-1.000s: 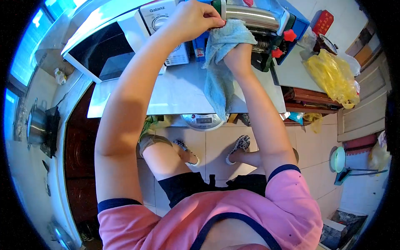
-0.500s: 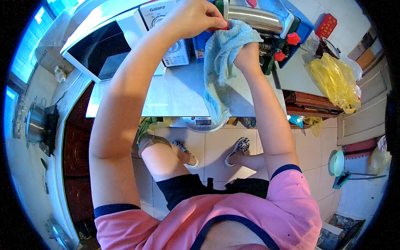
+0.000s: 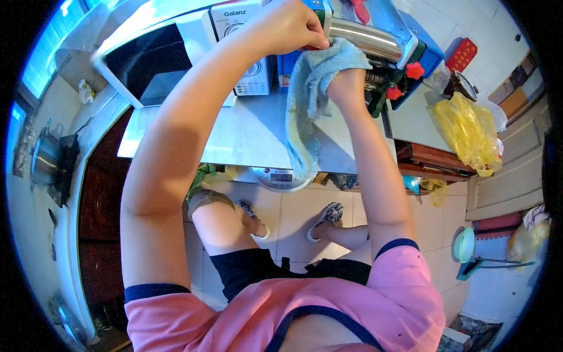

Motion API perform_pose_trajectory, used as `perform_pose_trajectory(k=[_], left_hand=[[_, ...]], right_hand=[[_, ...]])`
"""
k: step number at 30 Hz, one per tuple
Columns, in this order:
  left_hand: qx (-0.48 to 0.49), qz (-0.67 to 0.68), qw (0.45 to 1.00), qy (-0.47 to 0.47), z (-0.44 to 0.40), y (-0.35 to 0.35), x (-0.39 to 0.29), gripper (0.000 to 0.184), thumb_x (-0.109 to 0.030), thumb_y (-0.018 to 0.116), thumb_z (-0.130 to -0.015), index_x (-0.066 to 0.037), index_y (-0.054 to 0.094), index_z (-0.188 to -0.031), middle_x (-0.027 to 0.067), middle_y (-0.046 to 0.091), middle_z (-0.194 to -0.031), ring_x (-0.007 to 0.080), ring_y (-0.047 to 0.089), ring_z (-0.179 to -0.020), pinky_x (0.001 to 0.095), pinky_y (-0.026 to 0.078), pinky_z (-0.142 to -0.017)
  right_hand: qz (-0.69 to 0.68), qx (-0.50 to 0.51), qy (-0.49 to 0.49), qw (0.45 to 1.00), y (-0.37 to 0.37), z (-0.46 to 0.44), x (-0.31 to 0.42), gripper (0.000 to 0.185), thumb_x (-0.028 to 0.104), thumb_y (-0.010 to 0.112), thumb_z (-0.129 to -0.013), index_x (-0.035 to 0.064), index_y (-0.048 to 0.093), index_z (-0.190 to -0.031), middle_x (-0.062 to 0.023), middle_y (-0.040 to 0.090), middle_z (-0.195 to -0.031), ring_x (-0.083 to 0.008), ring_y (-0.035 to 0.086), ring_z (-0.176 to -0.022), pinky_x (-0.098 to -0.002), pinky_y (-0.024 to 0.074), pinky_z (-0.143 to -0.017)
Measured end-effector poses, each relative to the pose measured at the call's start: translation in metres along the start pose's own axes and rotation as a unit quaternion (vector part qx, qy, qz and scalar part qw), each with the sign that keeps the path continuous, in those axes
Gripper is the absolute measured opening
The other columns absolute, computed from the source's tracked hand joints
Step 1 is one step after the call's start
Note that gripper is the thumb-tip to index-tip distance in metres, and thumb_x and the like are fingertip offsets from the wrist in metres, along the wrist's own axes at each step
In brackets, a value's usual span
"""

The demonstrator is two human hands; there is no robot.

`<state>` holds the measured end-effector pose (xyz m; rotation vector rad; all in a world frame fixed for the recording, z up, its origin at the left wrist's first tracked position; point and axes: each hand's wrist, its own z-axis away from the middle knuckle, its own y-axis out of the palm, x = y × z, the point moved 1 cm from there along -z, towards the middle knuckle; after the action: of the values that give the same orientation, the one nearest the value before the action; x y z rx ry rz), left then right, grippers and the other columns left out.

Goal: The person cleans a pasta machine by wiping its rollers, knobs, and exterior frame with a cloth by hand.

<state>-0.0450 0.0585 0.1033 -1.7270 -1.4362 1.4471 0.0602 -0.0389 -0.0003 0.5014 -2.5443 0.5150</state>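
A light blue cloth [image 3: 304,126] drapes over my right hand [image 3: 348,85] and hangs down past the front edge of the white table [image 3: 246,132]. The fingers of that hand are hidden under the cloth, against a blue machine [image 3: 431,44] with a steel roller [image 3: 366,39] and red star-shaped knobs [image 3: 415,71]. My left hand [image 3: 296,26] is at the machine's left end, its thumb and fingers closed in a pinch on a red part [image 3: 311,48] beside the cloth's upper edge. Most of that red part is covered by the fingers.
A white Galanz microwave [image 3: 146,64] stands at the left with its door side facing forward. Yellow plastic bags [image 3: 466,129] lie on the surface at the right. Under the table's front edge is a round scale [image 3: 280,178]. A pot [image 3: 47,158] is at the far left.
The view has shifted slightly. My right hand and the cloth have moved a little to the right along the machine, while my left hand keeps its pinch at the left end.
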Motion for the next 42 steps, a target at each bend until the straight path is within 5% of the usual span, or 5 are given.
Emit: perform_pose_trajectory(k=[17, 27, 34, 38, 42], left_hand=[[-0.044, -0.057, 0.994, 0.086, -0.007, 0.012, 0.013, 0.026, -0.03, 0.07, -0.073, -0.005, 0.072, -0.082, 0.0075, 0.067, -0.068, 0.015, 0.062, -0.062, 0.0291, 0.049, -0.061], [-0.169, 0.257, 0.951, -0.009, 0.009, 0.027, 0.041, 0.032, -0.031, 0.055, -0.089, -0.001, 0.066, -0.091, 0.0107, 0.067, -0.082, 0.0162, 0.063, -0.069, 0.0272, 0.052, -0.066], [-0.214, 0.481, 0.848, -0.062, 0.034, 0.113, 0.068, 0.025, -0.018, 0.056, -0.089, 0.003, 0.059, -0.102, 0.0098, 0.065, -0.083, 0.0133, 0.062, -0.072, 0.0247, 0.052, -0.064], [-0.214, 0.467, 0.852, -0.107, 0.036, 0.114, 0.039, 0.021, -0.007, 0.06, -0.086, 0.001, 0.059, -0.105, 0.0066, 0.064, -0.095, 0.0117, 0.059, -0.085, 0.0238, 0.047, -0.075], [-0.24, 0.587, 0.767, -0.097, 0.033, 0.118, 0.036, 0.022, -0.008, 0.063, -0.084, 0.0, 0.061, -0.104, 0.0059, 0.064, -0.095, 0.0105, 0.059, -0.084, 0.0231, 0.046, -0.075]], right_hand=[[0.026, 0.009, 0.029, 0.999, 0.012, 0.0, -0.015, 0.022, 0.015, 0.07, -0.077, -0.0002, 0.059, -0.088, -0.0078, 0.061, -0.083, -0.0156, 0.057, -0.075, -0.0292, 0.0464, -0.067], [-0.428, -0.036, 0.271, 0.861, -0.038, 0.046, -0.019, 0.032, 0.01, 0.056, -0.088, -0.0004, 0.051, -0.117, -0.0115, 0.058, -0.11, -0.021, 0.06, -0.096, -0.0331, 0.0506, -0.083], [-0.324, -0.003, 0.168, 0.931, -0.026, 0.007, -0.011, 0.023, 0.01, 0.057, -0.087, -0.0001, 0.06, -0.107, -0.0077, 0.064, -0.095, -0.0162, 0.06, -0.078, -0.0287, 0.0494, -0.069], [0.042, 0.016, -0.029, 0.999, -0.008, -0.01, -0.003, 0.029, 0.01, 0.062, -0.08, 0.0003, 0.063, -0.107, -0.0104, 0.064, -0.079, -0.0139, 0.059, -0.068, -0.0291, 0.0476, -0.065], [0.017, -0.054, 0.088, 0.995, 0.001, 0.009, 0.003, 0.031, 0.01, 0.062, -0.078, 0.0014, 0.063, -0.108, -0.0105, 0.065, -0.08, -0.0155, 0.06, -0.07, -0.0304, 0.0476, -0.066]])
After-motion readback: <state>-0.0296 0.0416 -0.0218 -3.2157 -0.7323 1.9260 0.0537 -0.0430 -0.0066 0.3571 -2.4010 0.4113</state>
